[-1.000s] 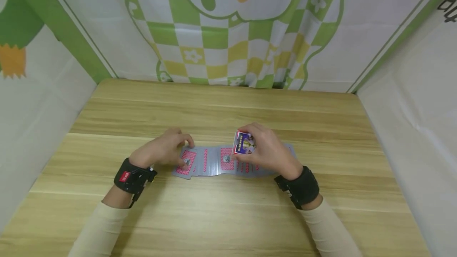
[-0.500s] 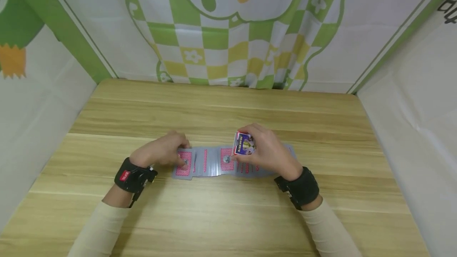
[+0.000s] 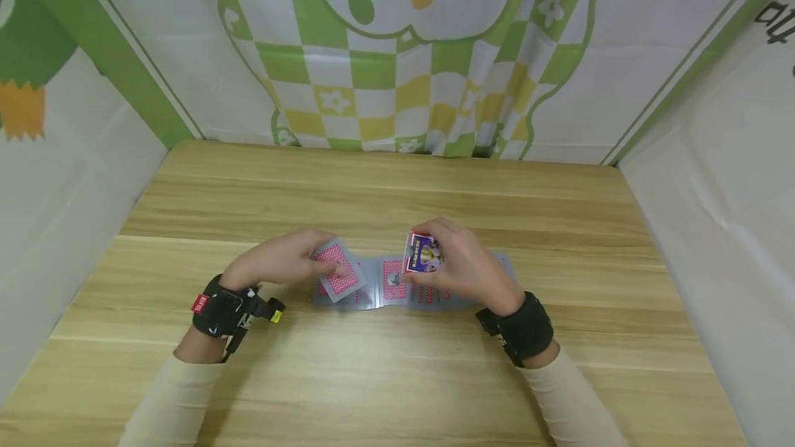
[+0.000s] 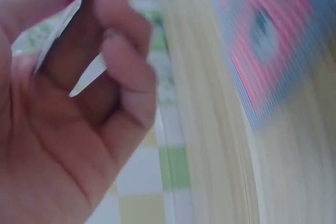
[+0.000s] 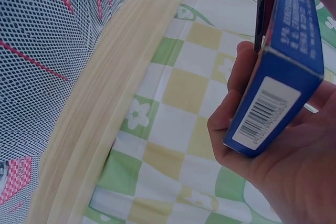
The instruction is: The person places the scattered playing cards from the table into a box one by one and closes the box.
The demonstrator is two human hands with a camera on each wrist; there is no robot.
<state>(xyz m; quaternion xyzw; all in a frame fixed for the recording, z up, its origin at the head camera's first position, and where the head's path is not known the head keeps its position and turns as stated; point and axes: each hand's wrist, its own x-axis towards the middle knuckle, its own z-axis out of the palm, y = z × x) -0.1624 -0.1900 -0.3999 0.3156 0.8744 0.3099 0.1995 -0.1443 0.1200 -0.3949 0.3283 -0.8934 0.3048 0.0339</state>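
In the head view my left hand [image 3: 276, 259] pinches a playing card [image 3: 343, 283] with a red patterned back and a grey border, tilted above the left end of a row of overlapping playing cards [image 3: 394, 290]. The left wrist view shows that card [image 4: 59, 32] almost edge-on between thumb and fingers. My right hand [image 3: 470, 267] grips a small blue and red card box [image 3: 424, 251] over the row's right half, hiding part of it. A barcode label is visible on the box's end [image 5: 268, 114] in the right wrist view.
The row lies face down across the middle of a wooden table [image 3: 373, 378]. A green, yellow and white checked curtain [image 3: 373, 88] hangs behind the table's far edge. Pale fabric walls [image 3: 714, 178] stand on both sides. Each wrist wears a black strap [image 3: 524, 328].
My left hand has picked up the leftmost card and moved it a little to the right, turning it over the row's left end. The right hand and box have stayed almost in place.
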